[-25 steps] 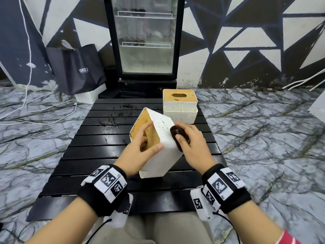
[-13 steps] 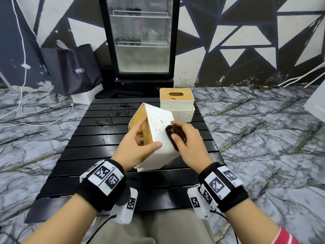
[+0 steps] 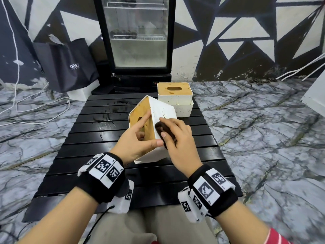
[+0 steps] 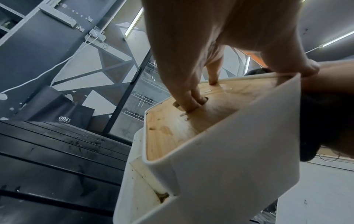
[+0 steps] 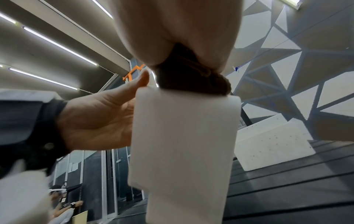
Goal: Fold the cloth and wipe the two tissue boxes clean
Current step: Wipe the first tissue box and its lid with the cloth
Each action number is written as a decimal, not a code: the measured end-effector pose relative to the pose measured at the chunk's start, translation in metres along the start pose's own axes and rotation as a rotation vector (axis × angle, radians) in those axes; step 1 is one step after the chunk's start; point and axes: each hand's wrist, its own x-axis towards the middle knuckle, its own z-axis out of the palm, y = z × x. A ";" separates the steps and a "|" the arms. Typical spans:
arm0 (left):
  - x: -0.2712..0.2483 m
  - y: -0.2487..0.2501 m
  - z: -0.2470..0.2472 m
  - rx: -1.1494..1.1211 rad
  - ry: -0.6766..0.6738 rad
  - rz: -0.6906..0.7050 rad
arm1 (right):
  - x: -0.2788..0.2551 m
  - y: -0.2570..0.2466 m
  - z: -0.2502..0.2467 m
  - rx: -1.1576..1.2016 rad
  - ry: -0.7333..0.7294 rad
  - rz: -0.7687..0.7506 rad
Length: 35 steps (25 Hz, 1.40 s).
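On the black slatted worktop [image 3: 70,155], head view: near tissue box [image 3: 163,111] was tipped on its lower edge, wooden lid facing left. Left hand [image 3: 139,143] clamped it, thumb on the white side, fingers on the lid by the slot. Right hand [image 3: 177,136] pressed a folded dark cloth [image 3: 162,129] onto the speckled white side, grip curled round it. Second tissue box [image 3: 174,92] stood upright behind, sitting in a white tray; contents of either box not visible.

Left wrist view: fingers [image 4: 188,100] went into the lid slot of the box [image 4: 229,151]; cloth [image 4: 325,121] at right.

Right wrist view: cloth [image 5: 191,75] wadded under the palm against the box [image 5: 182,144]; left hand [image 5: 99,118] held the far side; second box [image 5: 272,144] stood apart on the slats.
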 end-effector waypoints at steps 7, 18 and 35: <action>0.001 0.000 -0.005 -0.044 0.016 0.003 | -0.005 0.008 0.001 0.009 0.020 0.000; 0.005 -0.007 -0.012 -0.113 0.057 -0.013 | -0.002 0.006 0.006 -0.006 -0.014 -0.047; 0.005 -0.007 -0.011 -0.073 -0.027 0.010 | 0.020 0.013 -0.002 -0.036 -0.042 0.015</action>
